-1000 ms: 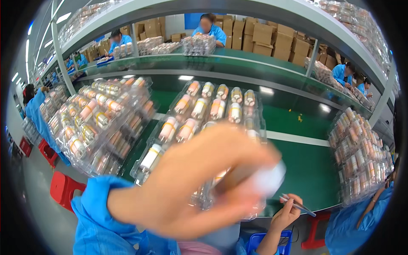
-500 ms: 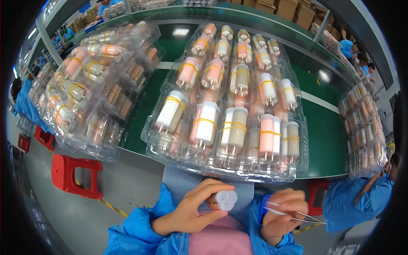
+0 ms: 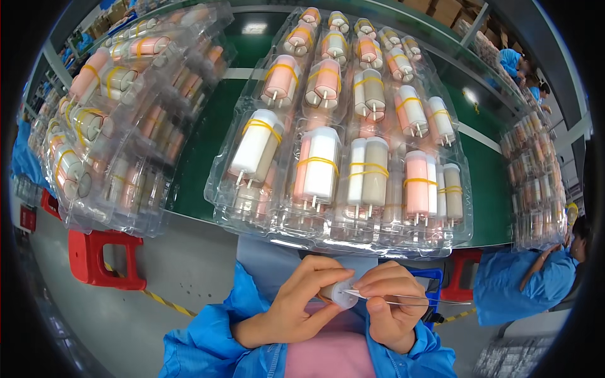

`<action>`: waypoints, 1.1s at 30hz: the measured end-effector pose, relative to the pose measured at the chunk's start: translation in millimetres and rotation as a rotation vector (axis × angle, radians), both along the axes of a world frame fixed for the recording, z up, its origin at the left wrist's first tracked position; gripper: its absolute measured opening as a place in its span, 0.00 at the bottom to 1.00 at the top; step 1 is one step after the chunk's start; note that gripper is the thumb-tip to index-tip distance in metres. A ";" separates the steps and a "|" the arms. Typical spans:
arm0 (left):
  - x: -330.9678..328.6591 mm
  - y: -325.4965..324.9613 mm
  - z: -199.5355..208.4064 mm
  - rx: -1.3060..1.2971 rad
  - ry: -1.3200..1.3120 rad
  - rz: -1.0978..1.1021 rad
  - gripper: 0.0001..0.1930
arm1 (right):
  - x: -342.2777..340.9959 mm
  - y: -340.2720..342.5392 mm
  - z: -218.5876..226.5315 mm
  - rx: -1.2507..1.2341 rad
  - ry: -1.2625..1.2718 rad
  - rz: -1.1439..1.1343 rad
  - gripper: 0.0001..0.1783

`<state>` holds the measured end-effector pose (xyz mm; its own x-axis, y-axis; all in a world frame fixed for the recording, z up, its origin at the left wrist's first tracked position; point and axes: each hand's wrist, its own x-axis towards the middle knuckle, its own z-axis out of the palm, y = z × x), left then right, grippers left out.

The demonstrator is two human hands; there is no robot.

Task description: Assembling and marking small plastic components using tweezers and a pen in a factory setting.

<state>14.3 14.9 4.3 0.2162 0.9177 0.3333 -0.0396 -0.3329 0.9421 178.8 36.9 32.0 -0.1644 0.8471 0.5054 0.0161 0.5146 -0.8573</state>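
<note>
In front of my chest, my left hand (image 3: 296, 305) is closed round a small bundle of tubes (image 3: 345, 294), its pale grey, lobed end face turned toward my right side. Metal tweezers (image 3: 447, 302) are pinched in my right hand (image 3: 394, 302), and their tips meet that end face. Whether the tips grip anything there is too small to tell. Just beyond my hands lies a clear plastic tray (image 3: 217, 205) with rows of white, pink and beige tubes (image 3: 318, 167), bundled with yellow rubber bands; thin pins stick out of their near ends.
Stacked clear trays of similar tubes (image 3: 120, 183) stand on the left, and more stacked trays (image 3: 539, 189) on the right. Beneath them is a green work surface (image 3: 195, 183). A red stool (image 3: 104, 261) is on the floor at left; a blue-clad person (image 3: 517, 283) sits at right.
My right hand has moved left, bringing the tweezers' tips to the end of the tube bundle. My left hand still holds the bundle, now slightly tilted. The view has shifted a little.
</note>
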 end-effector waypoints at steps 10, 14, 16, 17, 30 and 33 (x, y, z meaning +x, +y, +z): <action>1.1 2.1 -2.5 0.023 0.015 0.006 0.24 | 1.4 1.7 -1.9 -0.002 -0.036 -0.009 0.08; 1.0 2.8 -2.6 0.032 0.024 0.006 0.24 | -0.3 3.1 -1.7 -0.003 -0.033 -0.019 0.07; 1.1 3.0 -4.0 0.038 0.019 0.000 0.24 | -1.0 3.0 -2.4 -0.003 -0.021 -0.029 0.07; 1.3 2.6 -5.4 0.038 0.009 -0.005 0.24 | -1.1 3.0 -2.8 0.001 -0.015 -0.032 0.07; 1.7 2.8 -11.7 0.090 0.008 -0.015 0.25 | 1.2 5.2 -6.8 0.038 0.008 0.010 0.06; 1.1 2.2 -13.1 0.097 0.024 -0.018 0.25 | 1.0 5.3 -7.0 0.036 0.023 0.016 0.05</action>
